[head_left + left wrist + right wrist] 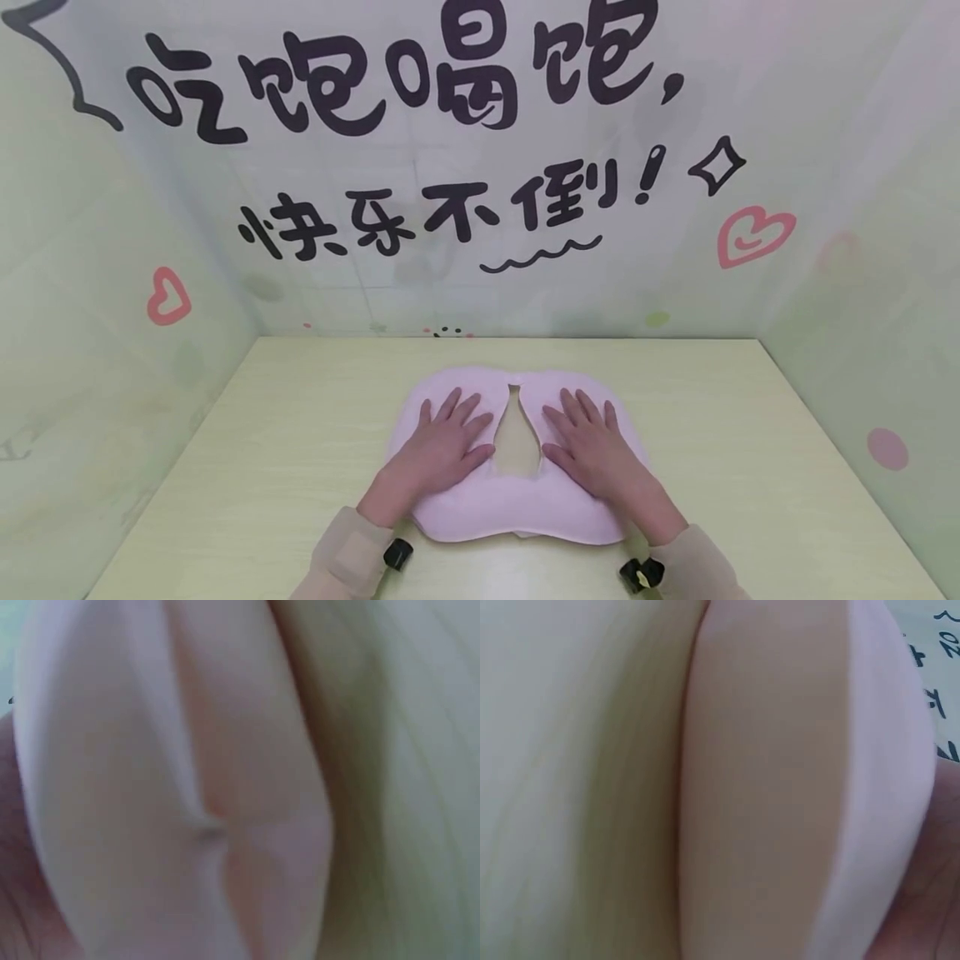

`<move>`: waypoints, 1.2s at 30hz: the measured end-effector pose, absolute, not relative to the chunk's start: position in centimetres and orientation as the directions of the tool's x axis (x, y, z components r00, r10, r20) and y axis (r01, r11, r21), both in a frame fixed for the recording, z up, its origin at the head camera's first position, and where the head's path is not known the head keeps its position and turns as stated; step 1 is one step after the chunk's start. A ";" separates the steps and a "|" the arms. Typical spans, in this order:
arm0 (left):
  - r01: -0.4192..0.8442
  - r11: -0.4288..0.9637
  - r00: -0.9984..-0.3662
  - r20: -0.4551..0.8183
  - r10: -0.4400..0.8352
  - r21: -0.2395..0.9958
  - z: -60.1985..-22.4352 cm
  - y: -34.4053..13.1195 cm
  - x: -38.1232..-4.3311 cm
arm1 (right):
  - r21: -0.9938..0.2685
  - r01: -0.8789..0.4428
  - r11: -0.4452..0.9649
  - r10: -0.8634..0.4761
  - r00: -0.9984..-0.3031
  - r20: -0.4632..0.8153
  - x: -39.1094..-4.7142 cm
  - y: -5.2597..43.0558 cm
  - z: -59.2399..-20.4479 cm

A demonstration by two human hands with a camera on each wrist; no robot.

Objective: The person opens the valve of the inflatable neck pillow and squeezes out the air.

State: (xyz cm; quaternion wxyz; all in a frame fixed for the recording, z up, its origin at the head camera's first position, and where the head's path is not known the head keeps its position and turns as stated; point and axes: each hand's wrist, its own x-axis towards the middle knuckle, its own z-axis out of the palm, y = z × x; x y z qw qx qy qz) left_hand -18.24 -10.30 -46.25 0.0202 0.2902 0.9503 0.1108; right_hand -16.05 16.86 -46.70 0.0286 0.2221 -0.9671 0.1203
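A pink padded cushion, rounded at its corners, lies flat on the table with a teardrop-shaped gap in its middle. My left hand rests on its left half, fingers spread and thumb near the gap's edge. On the right half my right hand lies likewise, fingers spread and pointing away from me. Both wrist views are filled by the cushion's side: a creased edge of the cushion in the left one, a smoother edge of the cushion in the right one. Bare table shows through the gap.
The pale wooden table extends around the cushion on all sides. Behind it stands a printed backdrop with large dark characters, and similar printed panels rise at left and right. A black wrist device sits at the left sleeve.
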 end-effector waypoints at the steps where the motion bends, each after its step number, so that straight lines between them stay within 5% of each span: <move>1: 0.543 0.807 -0.832 0.023 0.554 0.232 -46.1 -10.3 -18.2 | -0.230 -0.437 0.869 -0.423 -0.899 0.113 -15.9 16.8 -46.5; 14: 0.592 0.782 -0.802 0.041 0.596 0.194 -44.4 -9.1 -16.5 | -0.203 -0.479 0.854 -0.465 -0.878 0.113 -13.6 15.2 -44.4; 36: 0.560 0.816 -0.816 -0.074 0.573 0.147 -47.0 -9.7 -16.5 | -0.121 -0.439 0.890 -0.436 -0.899 0.048 -13.0 15.4 -47.1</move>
